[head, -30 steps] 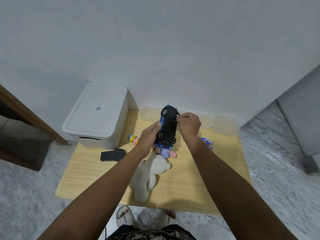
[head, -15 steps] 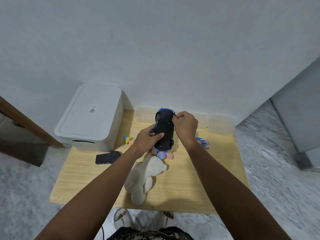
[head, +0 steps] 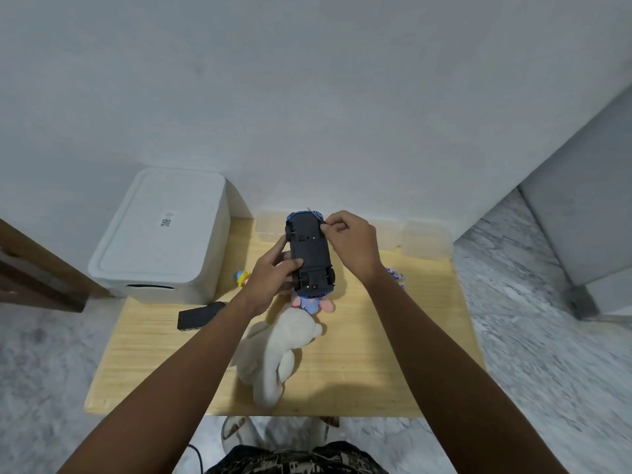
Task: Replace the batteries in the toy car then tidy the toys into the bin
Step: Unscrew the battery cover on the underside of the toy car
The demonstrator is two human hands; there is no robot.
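Home: plush toy (head: pixel 273 354), marble floor (head: pixel 547 319)

Blue toy car (head: pixel 310 252) held belly-up; white bin (head: pixel 160 234) lidded

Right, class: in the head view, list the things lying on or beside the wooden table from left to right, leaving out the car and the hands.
White lidded bin → black remote control → small yellow and blue toy → white plush toy → blue-and-white batteries → clear plastic box.

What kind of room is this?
Probably a home room, perhaps a play corner: a low wooden table against a plain wall, plush toys on it, a lidded white bin and a marble-look floor.
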